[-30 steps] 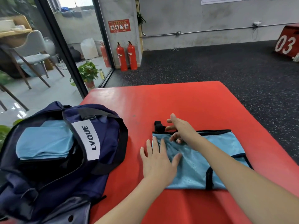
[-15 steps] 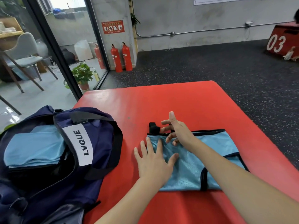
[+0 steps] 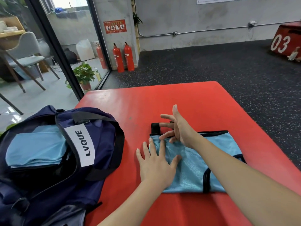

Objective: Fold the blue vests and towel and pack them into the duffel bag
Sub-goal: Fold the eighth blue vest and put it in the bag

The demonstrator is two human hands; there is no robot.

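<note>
A light blue mesh vest with black trim lies folded flat on the red table. Its black strap end sticks out at the far left corner. My left hand presses flat on the vest's left edge, fingers straight. Over the far left corner my right hand is spread, its fingertips at the black strap and top hem. The navy duffel bag stands open at the left, with folded light blue fabric inside.
The table's far edge drops to dark speckled floor. Two red fire extinguishers stand by the wall. A glass partition runs along the left, with a potted plant and chairs behind it. A red box marked 03 sits far right.
My right hand has lifted and spread its fingers over the vest's far left corner. My left hand stays pressed on the vest. The camera has shifted slightly.
</note>
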